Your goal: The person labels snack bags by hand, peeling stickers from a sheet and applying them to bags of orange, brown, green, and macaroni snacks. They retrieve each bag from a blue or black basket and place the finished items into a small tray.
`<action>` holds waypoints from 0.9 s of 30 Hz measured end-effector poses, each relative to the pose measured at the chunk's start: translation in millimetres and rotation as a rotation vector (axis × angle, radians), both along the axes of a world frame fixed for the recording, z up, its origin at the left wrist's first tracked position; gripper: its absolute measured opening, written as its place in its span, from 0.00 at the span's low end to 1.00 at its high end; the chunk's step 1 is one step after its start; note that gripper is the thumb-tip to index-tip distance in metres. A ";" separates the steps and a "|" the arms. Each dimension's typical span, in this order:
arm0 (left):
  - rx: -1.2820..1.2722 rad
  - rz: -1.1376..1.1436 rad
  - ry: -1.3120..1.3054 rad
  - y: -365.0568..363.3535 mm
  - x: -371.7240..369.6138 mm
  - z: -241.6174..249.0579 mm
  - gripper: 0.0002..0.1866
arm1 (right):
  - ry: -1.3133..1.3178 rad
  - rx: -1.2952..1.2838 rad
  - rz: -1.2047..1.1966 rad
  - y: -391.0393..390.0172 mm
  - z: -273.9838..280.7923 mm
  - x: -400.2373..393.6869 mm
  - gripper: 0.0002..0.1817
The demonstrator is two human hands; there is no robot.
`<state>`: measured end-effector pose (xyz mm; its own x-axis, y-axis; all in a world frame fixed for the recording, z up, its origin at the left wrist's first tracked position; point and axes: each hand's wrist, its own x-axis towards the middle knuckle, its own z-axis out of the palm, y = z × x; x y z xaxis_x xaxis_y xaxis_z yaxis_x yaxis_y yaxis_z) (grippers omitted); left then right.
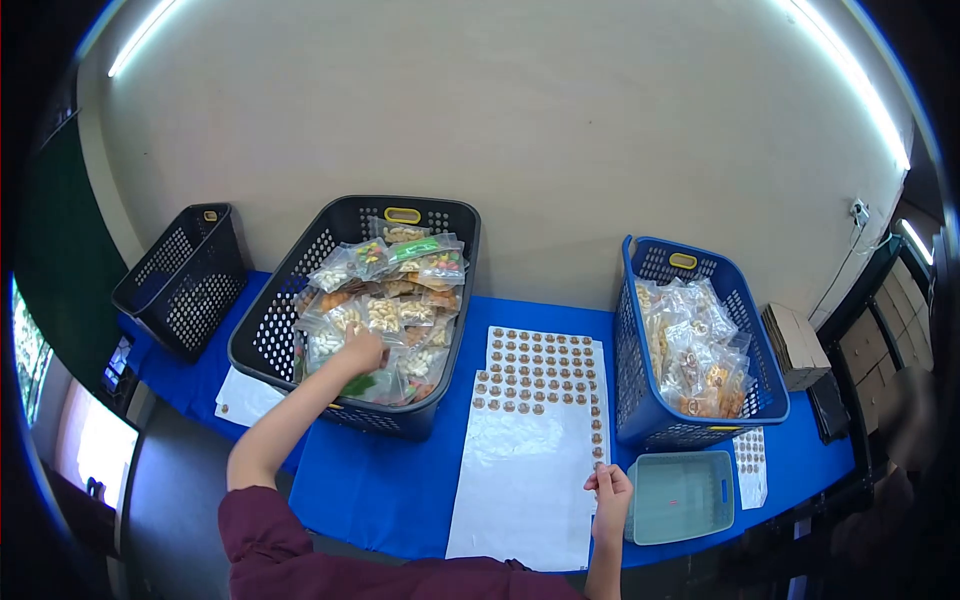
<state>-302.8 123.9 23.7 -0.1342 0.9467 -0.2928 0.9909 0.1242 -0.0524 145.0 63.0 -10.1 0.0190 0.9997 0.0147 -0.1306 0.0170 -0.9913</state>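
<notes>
My left hand (365, 352) is inside the large black basket (262, 338), its fingers curled down onto a clear packet (347, 318) with pale contents. Around it lie several clear packets of nuts (383, 313) and dried snacks; one packet (425, 247) has a green band. My right hand (611, 490) hovers at the lower right edge of a white sticker sheet (520, 470), thumb and fingers pinched together. Whatever sits between those fingertips is too small to make out. Rows of round brown stickers (540, 368) cover the sheet's upper part, and one column runs down its right side.
A blue basket (632, 385) of filled packets stands right, behind a pale green tray (680, 500). Another sticker sheet (750, 465) lies beside the tray. A smaller black basket (190, 290) stands far left. Cardboard (795, 345) leans at the right. Blue cloth (375, 490) covers the table.
</notes>
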 end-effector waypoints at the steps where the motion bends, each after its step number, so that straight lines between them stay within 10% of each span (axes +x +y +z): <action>1: 0.267 -0.025 -0.169 -5.4 5.5 14.7 0.06 | 0.003 0.011 0.001 -0.6 -2.7 1.3 0.12; 8: 1.447 0.255 -1.536 -57.3 122.3 88.4 0.04 | 0.002 -0.033 0.041 -11.1 -18.1 13.1 0.09; 14: 0.806 0.002 -1.627 -87.1 193.4 32.3 0.05 | 0.294 -0.020 0.434 -17.5 19.8 -21.8 0.10; 18: 0.667 0.193 -1.802 -92.5 208.0 8.7 0.11 | 0.043 -0.092 0.655 -7.1 7.6 -23.3 0.09; 27: 0.364 0.303 -1.799 -129.6 213.9 -31.8 0.18 | 0.137 -0.225 0.661 0.8 -12.4 -62.0 0.09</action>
